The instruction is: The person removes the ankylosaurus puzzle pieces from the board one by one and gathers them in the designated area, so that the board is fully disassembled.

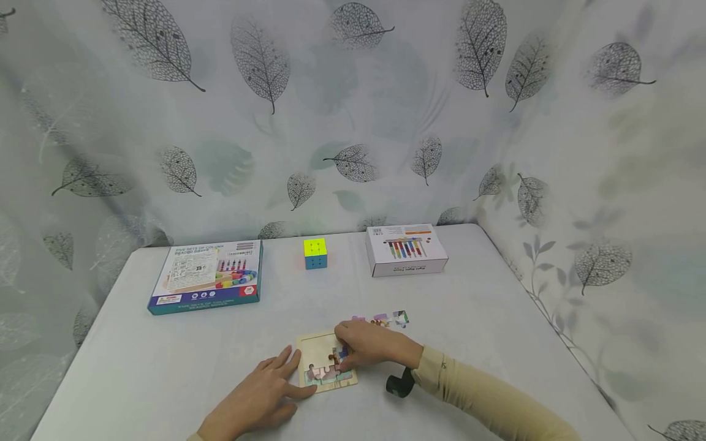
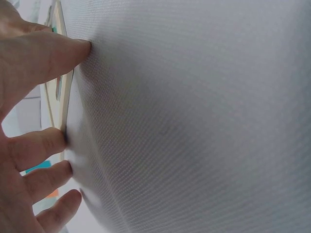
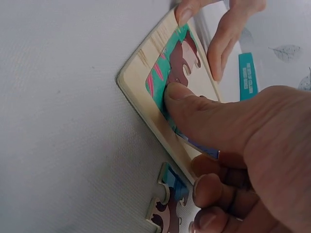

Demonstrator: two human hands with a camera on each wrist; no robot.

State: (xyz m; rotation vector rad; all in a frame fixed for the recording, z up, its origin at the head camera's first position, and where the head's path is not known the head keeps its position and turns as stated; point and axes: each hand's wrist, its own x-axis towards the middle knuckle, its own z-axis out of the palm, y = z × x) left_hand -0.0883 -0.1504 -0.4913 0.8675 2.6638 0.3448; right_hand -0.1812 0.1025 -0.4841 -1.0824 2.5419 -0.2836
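A square wooden jigsaw puzzle board (image 1: 317,350) lies on the table, with pieces fitted along its near and right sides and bare wood at the upper left. My left hand (image 1: 265,392) rests at the board's left side, fingers spread, thumb at the near edge. My right hand (image 1: 375,343) is over the right side. In the right wrist view its thumb (image 3: 194,111) presses on the fitted pieces near a corner, while the curled fingers meet the outer edge of the frame (image 3: 146,104). What lies under the thumb is hidden. Several loose puzzle pieces (image 1: 401,318) lie beyond the right hand.
At the back stand a flat teal-edged toy box (image 1: 206,275) on the left, a yellow and blue puzzle cube (image 1: 315,253) in the middle and a white toy box (image 1: 407,250) on the right. A black device (image 1: 399,384) sits at the right wrist. Leaf-patterned curtains surround the white table.
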